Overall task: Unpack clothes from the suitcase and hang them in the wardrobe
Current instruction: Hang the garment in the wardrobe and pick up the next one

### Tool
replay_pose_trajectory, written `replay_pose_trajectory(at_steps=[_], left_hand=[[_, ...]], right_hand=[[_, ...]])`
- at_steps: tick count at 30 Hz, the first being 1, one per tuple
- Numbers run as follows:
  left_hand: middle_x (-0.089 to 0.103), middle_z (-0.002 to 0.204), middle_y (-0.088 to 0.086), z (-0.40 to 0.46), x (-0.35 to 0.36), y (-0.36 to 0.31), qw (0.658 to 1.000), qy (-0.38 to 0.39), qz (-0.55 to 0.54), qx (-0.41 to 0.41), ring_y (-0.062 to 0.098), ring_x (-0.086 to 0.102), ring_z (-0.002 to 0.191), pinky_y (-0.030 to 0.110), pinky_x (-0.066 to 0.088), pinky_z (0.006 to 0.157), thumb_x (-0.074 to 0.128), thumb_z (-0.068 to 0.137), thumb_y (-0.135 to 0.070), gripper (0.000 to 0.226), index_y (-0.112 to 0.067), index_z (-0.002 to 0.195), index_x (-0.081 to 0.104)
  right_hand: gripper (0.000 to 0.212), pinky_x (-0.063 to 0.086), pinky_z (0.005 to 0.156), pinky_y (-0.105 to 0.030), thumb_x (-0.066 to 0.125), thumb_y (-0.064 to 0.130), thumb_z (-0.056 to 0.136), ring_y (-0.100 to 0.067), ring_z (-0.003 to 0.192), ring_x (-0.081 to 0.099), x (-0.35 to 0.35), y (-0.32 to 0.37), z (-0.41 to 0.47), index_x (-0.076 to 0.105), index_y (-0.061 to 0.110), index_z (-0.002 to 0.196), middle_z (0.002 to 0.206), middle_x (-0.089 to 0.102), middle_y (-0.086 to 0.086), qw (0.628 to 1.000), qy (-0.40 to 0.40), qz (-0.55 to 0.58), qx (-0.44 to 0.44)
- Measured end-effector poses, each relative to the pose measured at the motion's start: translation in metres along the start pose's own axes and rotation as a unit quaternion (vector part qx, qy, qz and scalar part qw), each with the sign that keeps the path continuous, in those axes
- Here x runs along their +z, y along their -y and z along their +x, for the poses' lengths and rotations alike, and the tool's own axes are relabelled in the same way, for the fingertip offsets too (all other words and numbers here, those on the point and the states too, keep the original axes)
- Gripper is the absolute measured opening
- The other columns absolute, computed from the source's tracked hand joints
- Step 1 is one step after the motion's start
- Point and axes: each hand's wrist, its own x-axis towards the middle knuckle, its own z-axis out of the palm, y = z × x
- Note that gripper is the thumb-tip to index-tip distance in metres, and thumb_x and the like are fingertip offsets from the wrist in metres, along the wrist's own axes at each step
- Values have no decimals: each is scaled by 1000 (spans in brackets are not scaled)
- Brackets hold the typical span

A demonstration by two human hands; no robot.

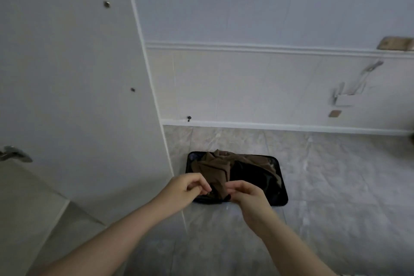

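The white wardrobe door (67, 74) fills the frame's left. Just right of its edge, at centre, the open black suitcase (280, 195) lies on the floor, long axis across the frame. My left hand (186, 190) and right hand (248, 195) both pinch the brown garment (215, 168) at its near edge, equally close.

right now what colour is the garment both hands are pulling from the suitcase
Brown, a dark olive-brown. The garment shows best in the head view, bunched in the black suitcase.
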Motion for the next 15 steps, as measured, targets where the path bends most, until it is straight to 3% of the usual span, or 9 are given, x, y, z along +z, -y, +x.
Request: replay_pose_trajectory(at_steps=[7,11,15], left_hand=[[74,87,-8,74,84,-13,996,33,-18,-78,8,69,88,22,54,71,51,95,-7,33,-30,84,70],[74,90,-6,106,102,-13,991,35,-33,-128,13,69,92,26,53,72,48,97,-9,30,-26,85,69],[73,90,-4,140,106,-13,987,43,-27,-152,14,68,91,30,54,75,47,97,-10,28,-23,87,70]], right_hand=[[33,52,76,-25,48,-20,89,-22,81,62,-106,1,23,72,2,82,81,66,-14,997,-58,45,26],[27,54,84,-28,52,-12,91,-23,88,64,-137,6,41,73,4,90,89,68,-15,994,-77,65,34],[25,54,81,-26,55,-9,92,-22,93,66,-146,10,67,73,7,92,97,70,-15,991,-88,88,45]])
